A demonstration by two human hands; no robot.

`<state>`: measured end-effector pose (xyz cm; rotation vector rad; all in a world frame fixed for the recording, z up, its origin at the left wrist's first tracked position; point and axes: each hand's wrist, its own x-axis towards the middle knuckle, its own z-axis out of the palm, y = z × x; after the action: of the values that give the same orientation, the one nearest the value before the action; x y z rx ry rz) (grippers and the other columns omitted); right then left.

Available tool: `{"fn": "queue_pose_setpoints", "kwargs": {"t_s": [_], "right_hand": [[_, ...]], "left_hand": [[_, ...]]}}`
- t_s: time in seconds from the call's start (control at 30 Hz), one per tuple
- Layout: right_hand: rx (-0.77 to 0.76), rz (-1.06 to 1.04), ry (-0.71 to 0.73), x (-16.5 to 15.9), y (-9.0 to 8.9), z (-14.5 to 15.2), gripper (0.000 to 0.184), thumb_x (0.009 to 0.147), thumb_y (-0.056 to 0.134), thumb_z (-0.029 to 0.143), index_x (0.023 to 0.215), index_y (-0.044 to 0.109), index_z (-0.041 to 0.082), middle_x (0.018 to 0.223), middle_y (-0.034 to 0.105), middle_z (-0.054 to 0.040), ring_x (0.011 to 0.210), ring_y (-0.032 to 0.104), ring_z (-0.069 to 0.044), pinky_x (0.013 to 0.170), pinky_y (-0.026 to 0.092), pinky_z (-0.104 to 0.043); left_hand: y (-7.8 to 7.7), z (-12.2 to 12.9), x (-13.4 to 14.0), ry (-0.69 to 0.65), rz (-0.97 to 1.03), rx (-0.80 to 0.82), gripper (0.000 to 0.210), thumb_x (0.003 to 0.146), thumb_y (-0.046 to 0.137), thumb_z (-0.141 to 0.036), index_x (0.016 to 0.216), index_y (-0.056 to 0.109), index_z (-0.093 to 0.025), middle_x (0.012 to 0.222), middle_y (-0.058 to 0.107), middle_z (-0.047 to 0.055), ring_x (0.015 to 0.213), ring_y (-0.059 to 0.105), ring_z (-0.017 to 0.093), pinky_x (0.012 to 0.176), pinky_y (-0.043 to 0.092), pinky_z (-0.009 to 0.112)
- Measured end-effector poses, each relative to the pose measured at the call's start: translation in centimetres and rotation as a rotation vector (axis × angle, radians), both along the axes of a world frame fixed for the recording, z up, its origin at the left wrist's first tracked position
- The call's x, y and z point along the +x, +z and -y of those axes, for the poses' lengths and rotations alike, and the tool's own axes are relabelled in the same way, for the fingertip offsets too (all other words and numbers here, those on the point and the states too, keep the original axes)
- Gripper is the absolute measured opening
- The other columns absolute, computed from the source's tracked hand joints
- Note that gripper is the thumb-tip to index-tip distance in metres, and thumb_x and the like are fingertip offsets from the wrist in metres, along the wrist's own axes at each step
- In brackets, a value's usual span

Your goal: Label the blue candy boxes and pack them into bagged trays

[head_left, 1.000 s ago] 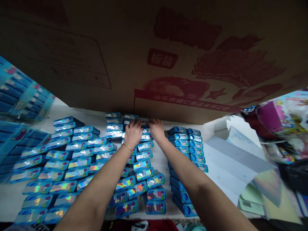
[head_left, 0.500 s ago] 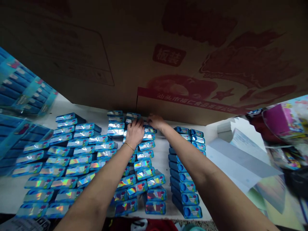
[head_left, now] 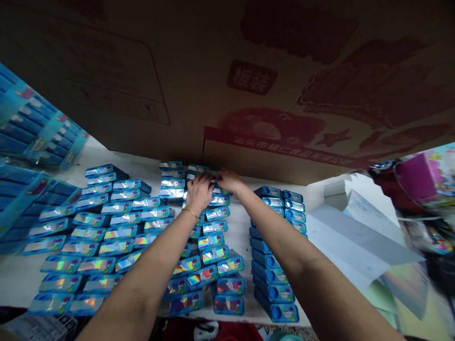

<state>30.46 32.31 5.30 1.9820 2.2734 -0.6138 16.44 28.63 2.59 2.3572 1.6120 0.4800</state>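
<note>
1. Nearest me: both my forearms run out over the white bench [head_left: 14,279], across rows of small blue boxes with holographic tops.
2. Left block of boxes [head_left: 103,232]: lying flat in slanted rows, tops up, touching or overlapping.
3. Middle rows [head_left: 209,258]: same boxes, under and between my arms, running away from me to the far edge.
4. Right stack [head_left: 273,284]: boxes on their sides, blue faces with round marks showing, just right of my right forearm.
5. Further right: white folded card sheets [head_left: 351,241] on the bench, then blurred colourful packaging.
6. Far end of the middle rows: my left hand [head_left: 199,192], palm down, fingers curled over the last boxes [head_left: 215,182] there; thin bracelet [head_left: 191,213] on the wrist.
7. My right hand [head_left: 229,181] just beside it, fingers bent onto the same far boxes, fingertips nearly touching the left hand's. Can't tell whether either hand actually grips a box or just presses on it.
8. Behind the hands: big brown cardboard carton [head_left: 270,94] with red print, standing at the far bench edge, filling the top of the view.
9. Far left: trays of more blue packs [head_left: 39,137].
</note>
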Motion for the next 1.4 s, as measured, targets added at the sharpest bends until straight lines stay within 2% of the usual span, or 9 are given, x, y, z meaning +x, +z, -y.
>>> {"fn": "queue_pose_setpoints", "kwargs": {"t_s": [0.1,0.2,0.37,0.63,0.87,1.07,1.4], "right_hand": [[-0.087,0.044,0.02,-0.3,0.3,-0.9,0.019,0.079,0.052,0.025,0.091,0.066,0.02,0.103,0.063,-0.0059,0.087,0.059,-0.018,0.064,0.041,-0.022],[-0.148,0.065,0.061,-0.4,0.5,-1.6,0.019,0.08,0.051,0.021,0.089,0.067,0.018,0.094,0.067,-0.0066,0.083,0.061,-0.017,0.061,0.039,-0.021],[-0.177,0.103,0.118,-0.5,0.7,-1.9,0.023,0.083,0.046,0.018,0.09,0.068,0.014,0.095,0.067,-0.0101,0.083,0.062,-0.018,0.064,0.04,-0.021],[-0.131,0.173,0.175,-0.6,1.1,-1.0,0.026,0.084,0.046,0.021,0.104,0.06,0.014,0.115,0.056,-0.0144,0.105,0.053,-0.025,0.08,0.042,-0.029],[-0.007,0.245,0.254,-0.8,1.0,0.3,0.031,0.081,0.043,0.012,0.11,0.054,0.014,0.114,0.056,-0.0131,0.106,0.05,-0.025,0.086,0.041,-0.036],[-0.015,0.246,0.289,-0.6,1.0,0.1,0.033,0.077,0.049,0.012,0.109,0.055,0.012,0.111,0.06,-0.0126,0.103,0.054,-0.025,0.083,0.041,-0.033],[-0.11,0.113,0.323,-0.1,1.1,-1.4,0.026,0.085,0.044,0.018,0.106,0.058,0.016,0.103,0.064,-0.0084,0.089,0.059,-0.019,0.068,0.039,-0.023]], "left_hand": [[0.0,-0.1,0.1,0.021,0.011,0.001,0.035,0.087,0.037,-0.03,0.117,0.053,-0.024,0.129,0.052,0.005,0.12,0.039,0.025,0.089,0.031,0.041],[0.0,-0.2,0.2,0.046,0.022,-0.009,0.032,0.087,0.037,-0.03,0.113,0.056,-0.025,0.127,0.053,0.004,0.117,0.041,0.024,0.089,0.031,0.041],[-0.2,-0.3,0.5,0.075,0.054,-0.008,0.029,0.087,0.039,-0.032,0.106,0.06,-0.025,0.125,0.055,0.003,0.115,0.043,0.024,0.087,0.032,0.04],[-0.3,-0.4,0.6,0.092,0.072,-0.024,0.025,0.085,0.044,-0.032,0.103,0.061,-0.027,0.125,0.056,0.001,0.115,0.043,0.023,0.087,0.031,0.04],[-0.3,-0.5,0.6,0.083,0.099,-0.029,0.026,0.085,0.044,-0.032,0.104,0.061,-0.028,0.125,0.055,0.001,0.115,0.043,0.023,0.087,0.031,0.041],[-0.3,-0.5,0.5,0.081,0.102,-0.027,0.026,0.085,0.043,-0.034,0.102,0.062,-0.027,0.124,0.056,0.001,0.114,0.043,0.023,0.087,0.031,0.041],[-0.4,-0.5,0.4,0.075,0.107,-0.051,0.027,0.084,0.046,-0.033,0.105,0.061,-0.027,0.126,0.054,0.001,0.116,0.042,0.024,0.087,0.031,0.041]]}}
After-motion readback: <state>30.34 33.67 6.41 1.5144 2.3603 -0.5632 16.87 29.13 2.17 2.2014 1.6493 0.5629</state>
